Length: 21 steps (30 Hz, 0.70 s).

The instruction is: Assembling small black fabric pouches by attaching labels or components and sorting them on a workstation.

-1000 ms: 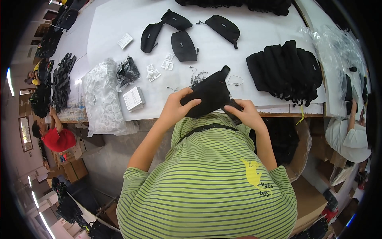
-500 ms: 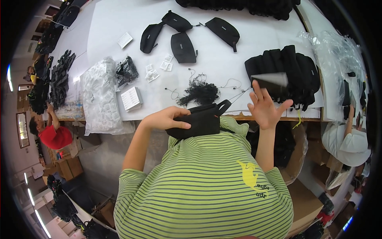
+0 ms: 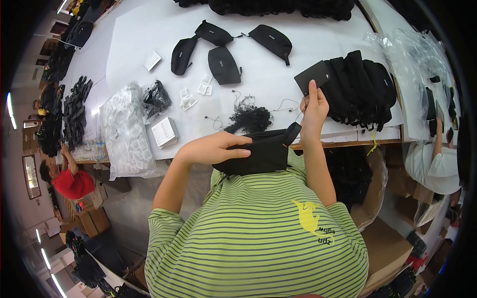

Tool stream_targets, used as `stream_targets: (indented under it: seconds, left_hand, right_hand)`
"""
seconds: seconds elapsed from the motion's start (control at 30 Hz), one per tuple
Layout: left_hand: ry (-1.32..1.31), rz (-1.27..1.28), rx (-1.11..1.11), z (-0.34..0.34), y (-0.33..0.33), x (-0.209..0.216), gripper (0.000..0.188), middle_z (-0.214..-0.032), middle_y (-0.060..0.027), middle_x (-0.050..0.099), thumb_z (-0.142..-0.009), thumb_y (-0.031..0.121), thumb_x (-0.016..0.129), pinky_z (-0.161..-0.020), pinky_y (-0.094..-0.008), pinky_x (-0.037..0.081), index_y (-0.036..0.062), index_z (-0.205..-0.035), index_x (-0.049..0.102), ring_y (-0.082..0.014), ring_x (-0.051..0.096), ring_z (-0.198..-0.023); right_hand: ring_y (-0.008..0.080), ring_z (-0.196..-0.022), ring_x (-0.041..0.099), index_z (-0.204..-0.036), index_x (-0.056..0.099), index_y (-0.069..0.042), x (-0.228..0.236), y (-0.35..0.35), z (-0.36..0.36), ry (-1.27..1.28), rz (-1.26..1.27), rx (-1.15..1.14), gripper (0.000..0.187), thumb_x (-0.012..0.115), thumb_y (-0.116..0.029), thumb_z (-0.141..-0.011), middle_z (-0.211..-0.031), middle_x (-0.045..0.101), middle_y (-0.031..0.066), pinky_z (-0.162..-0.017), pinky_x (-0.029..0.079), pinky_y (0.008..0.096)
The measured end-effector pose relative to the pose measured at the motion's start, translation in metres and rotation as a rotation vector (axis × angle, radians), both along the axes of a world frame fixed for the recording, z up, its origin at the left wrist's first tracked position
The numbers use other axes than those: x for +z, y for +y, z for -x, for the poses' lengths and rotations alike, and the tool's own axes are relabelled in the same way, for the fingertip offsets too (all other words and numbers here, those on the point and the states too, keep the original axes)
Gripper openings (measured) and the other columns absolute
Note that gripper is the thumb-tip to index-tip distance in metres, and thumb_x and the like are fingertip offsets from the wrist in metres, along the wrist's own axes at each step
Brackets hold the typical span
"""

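Your left grip is closed around the black pouch by the near edge of the worktop, while your right grip pinches a flat black card beside the piled pouches

Left fisheye of head-worn pair; looks down over green striped shirt; left hand, right hand close below; white worktable beyond.
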<state>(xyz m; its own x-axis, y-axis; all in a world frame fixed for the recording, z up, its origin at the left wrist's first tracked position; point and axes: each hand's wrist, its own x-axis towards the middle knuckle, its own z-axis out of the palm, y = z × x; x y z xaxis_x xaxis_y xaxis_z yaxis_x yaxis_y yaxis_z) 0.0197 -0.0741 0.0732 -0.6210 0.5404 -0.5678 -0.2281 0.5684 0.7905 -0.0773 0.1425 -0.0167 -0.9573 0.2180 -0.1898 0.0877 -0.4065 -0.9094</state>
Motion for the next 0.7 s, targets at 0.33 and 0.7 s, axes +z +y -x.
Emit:
stream_targets:
  seconds: [0.33, 0.7]
  left_hand:
    - [0.300, 0.200, -0.176, 0.016, 0.027, 0.022, 0.025, -0.086, -0.0167, 0.062, -0.090, 0.028, 0.057, -0.069, -0.0392, 0.045, 0.0064, -0.101, 0.059, -0.0307, 0.060, -0.081]
    - [0.742, 0.215, -0.189, 0.007, 0.024, -0.016, 0.016, -0.089, -0.0057, 0.063, -0.079, 0.018, 0.068, -0.082, -0.0337, 0.044, 0.0093, -0.091, 0.064, -0.0216, 0.059, -0.087]
  right_hand:
    - [0.0156, -0.046, 0.042, -0.079, 0.069, 0.000, 0.084, 0.023, -0.004, 0.242, -0.930, 1.145, 0.025, 0.073, -0.025, -0.077, -0.051, 0.047, 0.0105, -0.047, 0.034, 0.0296]
    - [0.0283, -0.055, 0.056, -0.088, 0.072, -0.004, 0.082, 0.022, -0.011, 0.207, -1.067, 1.467, 0.032, 0.071, -0.034, -0.077, -0.067, 0.064, 0.0145, -0.054, 0.043, 0.0325]
